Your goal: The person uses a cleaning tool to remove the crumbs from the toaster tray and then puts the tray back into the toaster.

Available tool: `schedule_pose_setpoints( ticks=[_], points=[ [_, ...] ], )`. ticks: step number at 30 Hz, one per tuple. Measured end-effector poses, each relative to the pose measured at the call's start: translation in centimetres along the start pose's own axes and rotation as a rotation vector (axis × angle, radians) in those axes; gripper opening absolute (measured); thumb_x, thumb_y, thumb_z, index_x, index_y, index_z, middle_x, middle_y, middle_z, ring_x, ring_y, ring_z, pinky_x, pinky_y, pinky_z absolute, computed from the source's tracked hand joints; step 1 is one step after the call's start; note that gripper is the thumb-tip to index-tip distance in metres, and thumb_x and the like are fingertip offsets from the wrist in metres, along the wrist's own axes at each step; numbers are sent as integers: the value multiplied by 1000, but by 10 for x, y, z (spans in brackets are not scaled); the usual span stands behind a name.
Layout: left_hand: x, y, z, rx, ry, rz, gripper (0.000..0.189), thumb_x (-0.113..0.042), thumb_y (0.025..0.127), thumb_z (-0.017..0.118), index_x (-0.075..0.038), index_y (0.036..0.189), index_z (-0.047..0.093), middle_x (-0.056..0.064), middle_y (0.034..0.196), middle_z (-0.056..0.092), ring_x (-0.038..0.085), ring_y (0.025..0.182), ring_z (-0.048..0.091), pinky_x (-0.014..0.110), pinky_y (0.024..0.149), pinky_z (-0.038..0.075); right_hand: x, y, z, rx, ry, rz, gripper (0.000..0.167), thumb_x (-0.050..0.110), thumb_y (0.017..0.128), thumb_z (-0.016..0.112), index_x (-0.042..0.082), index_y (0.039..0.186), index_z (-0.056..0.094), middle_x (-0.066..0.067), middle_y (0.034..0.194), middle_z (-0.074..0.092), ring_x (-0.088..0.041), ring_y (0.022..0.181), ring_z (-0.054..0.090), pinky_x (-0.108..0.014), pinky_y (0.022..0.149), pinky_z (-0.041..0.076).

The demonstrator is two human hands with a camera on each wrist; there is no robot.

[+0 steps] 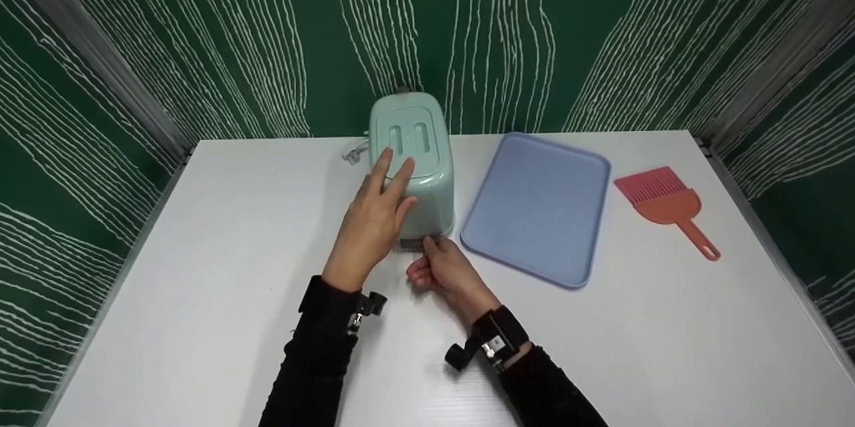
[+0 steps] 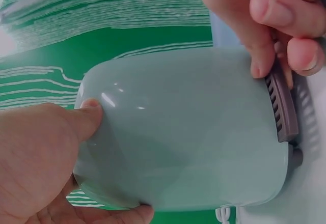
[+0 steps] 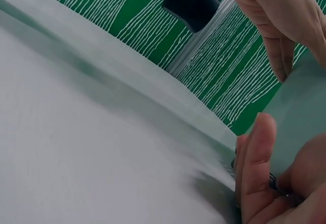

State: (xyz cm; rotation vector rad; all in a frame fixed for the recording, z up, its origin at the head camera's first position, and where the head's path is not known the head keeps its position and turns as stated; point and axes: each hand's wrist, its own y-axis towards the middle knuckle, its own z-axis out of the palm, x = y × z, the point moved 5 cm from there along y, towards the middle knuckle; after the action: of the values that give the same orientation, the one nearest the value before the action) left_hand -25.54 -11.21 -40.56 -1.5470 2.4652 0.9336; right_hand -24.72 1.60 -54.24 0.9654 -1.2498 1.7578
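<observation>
Head view: A pale green toaster (image 1: 427, 180) stands upright at the back edge of a white table (image 1: 220, 266), before a green wall (image 1: 308, 46) streaked with white lines. The left hand (image 1: 369, 220) lies against its top and front, fingers extended and apart, touching it without being closed around it. The right hand (image 1: 454, 273) is at the front base, where thumb and finger meet at the end of a dark slotted piece (image 1: 412, 244). A blue tray (image 1: 538, 210) lies flat just right of the toaster; farther right lies an orange brush (image 1: 671, 203) with pink bristles. A small pale item (image 1: 355, 151) sits just beside the toaster on the left, too small to identify. Both wrists carry a black band, left (image 1: 337, 293) and right (image 1: 499, 333).

Left wrist view: The toaster appears on its side because of the camera angle. The left thumb rests at the upper end of the front, and a fingertip touches the side. The right hand pinches one end of the slotted piece at the base, its thumb tip also at the lower rim of the body.

Right wrist view: The right hand is near the toaster's base, fingers bent; its contact point is largely hidden. The left hand touches the toaster above, fingers fairly straight
</observation>
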Motion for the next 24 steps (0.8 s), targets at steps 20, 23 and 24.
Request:
schedule_pose_setpoints(
  ticks=[20, 23, 24],
  points=[
    [-1, -3, 2, 12, 20, -16, 56, -33, 112, 56, -15, 164, 44, 20, 174, 31, 48, 149, 50, 62, 109, 53, 7, -6, -17, 30, -354, -65, 37, 24, 116, 47, -3, 101, 66, 2, 60, 68, -4, 49, 60, -19, 44, 43],
    [-3, -1, 2, 10, 25, -11, 56, -34, 113, 56, -16, 164, 44, 20, 174, 31, 48, 149, 49, 62, 108, 54, 8, -8, -20, 50, -351, -35, 36, 23, 115, 48, -4, 100, 68, 2, 61, 69, -4, 49, 61, -19, 45, 46],
    [-3, -1, 1, 8, 26, -7, 56, -34, 113, 56, -16, 164, 44, 20, 174, 31, 48, 149, 49, 62, 108, 54, 9, -9, -21, 57, -347, -26, 36, 22, 115, 49, -5, 100, 68, 2, 62, 69, -4, 49, 61, -19, 46, 47]
  ],
)
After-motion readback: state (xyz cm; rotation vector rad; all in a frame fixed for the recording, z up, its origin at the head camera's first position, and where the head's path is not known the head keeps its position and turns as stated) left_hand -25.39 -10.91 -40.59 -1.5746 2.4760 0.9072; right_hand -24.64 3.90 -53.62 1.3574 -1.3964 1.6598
